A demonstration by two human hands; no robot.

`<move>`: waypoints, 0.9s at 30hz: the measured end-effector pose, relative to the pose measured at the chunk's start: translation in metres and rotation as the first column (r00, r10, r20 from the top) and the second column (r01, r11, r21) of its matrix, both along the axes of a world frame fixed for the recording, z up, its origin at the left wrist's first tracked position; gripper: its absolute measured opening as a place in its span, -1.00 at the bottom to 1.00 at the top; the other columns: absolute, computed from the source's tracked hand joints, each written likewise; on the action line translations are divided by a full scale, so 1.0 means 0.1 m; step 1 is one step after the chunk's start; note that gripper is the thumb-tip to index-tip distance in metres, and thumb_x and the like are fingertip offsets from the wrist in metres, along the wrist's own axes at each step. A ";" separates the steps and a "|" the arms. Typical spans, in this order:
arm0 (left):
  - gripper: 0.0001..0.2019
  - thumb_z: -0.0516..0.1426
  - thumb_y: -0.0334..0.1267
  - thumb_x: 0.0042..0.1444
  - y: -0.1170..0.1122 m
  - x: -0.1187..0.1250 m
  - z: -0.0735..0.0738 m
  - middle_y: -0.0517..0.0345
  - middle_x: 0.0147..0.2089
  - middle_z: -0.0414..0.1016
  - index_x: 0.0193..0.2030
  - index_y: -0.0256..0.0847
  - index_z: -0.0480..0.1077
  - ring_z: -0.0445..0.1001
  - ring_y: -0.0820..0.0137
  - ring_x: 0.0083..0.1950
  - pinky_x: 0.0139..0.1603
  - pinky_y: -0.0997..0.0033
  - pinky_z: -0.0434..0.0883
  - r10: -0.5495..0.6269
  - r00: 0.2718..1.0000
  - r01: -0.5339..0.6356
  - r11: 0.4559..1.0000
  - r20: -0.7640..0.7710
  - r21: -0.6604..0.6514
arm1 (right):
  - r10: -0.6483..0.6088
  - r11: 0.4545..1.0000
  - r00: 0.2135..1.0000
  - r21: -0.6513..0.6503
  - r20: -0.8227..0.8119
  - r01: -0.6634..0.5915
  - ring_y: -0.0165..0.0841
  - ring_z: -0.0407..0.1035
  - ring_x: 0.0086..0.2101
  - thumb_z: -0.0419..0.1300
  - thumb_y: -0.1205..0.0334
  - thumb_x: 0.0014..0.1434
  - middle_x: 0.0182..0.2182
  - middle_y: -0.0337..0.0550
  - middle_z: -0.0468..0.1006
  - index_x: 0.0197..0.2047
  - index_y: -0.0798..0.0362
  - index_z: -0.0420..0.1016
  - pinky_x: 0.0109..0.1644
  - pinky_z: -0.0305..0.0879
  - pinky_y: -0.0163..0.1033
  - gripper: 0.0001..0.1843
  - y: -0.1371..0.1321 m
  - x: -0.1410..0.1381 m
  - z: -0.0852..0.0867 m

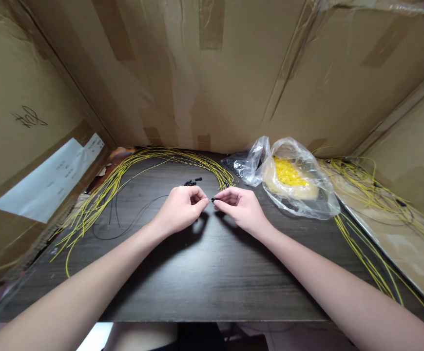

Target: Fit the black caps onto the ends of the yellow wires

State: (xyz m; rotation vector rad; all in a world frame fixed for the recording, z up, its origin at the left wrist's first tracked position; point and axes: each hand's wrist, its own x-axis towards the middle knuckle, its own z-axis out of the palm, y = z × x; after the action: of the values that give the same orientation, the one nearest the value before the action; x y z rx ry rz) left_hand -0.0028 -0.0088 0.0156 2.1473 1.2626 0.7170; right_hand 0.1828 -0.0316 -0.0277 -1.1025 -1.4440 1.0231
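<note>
My left hand and my right hand meet over the middle of the dark wooden table, fingertips pinched together. Between them is a small black connector on the end of a thin yellow wire. Both hands are closed in a pinch on it. Just behind the hands lie a few small black parts. A long bundle of yellow wires curves from the back of the table down the left side. A thin black wire loops on the table left of my left hand.
A clear plastic bag with yellow small pieces lies at the back right, an emptier bag beside it. More yellow wires lie on cardboard at the right. Cardboard walls enclose the table; a white label is on the left wall.
</note>
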 end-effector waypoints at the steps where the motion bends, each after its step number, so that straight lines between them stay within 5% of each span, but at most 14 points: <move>1: -0.81 0.14 -0.23 0.12 0.00 0.00 -0.01 0.17 -0.49 0.53 -0.42 -0.25 0.50 0.42 0.41 -0.47 -0.44 0.45 0.27 -0.002 1.000 0.002 1.000 0.002 -0.008 | 0.002 1.000 1.000 -0.005 -0.011 -0.002 -0.31 0.52 -0.35 0.36 0.18 0.02 -0.36 -0.06 0.63 -0.26 0.14 0.58 -0.20 0.47 -0.18 -0.76 0.00 0.00 0.00; 27: -0.79 0.14 -0.19 0.13 0.01 0.00 -0.01 0.18 -0.50 0.48 -0.42 -0.27 0.48 0.37 0.43 -0.48 -0.44 0.47 0.27 -0.066 0.995 0.071 0.996 0.078 -0.051 | 0.022 0.999 1.000 0.034 -0.019 -0.021 -0.31 0.52 -0.35 0.37 0.11 0.03 -0.37 -0.08 0.62 -0.26 0.11 0.58 -0.22 0.46 -0.21 -0.74 -0.03 -0.02 0.04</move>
State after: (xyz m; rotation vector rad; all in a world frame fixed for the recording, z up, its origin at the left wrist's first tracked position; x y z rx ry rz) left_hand -0.0031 -0.0081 0.0145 2.0887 1.1501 0.7212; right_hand 0.1811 -0.0349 -0.0239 -1.0518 -1.4551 1.0181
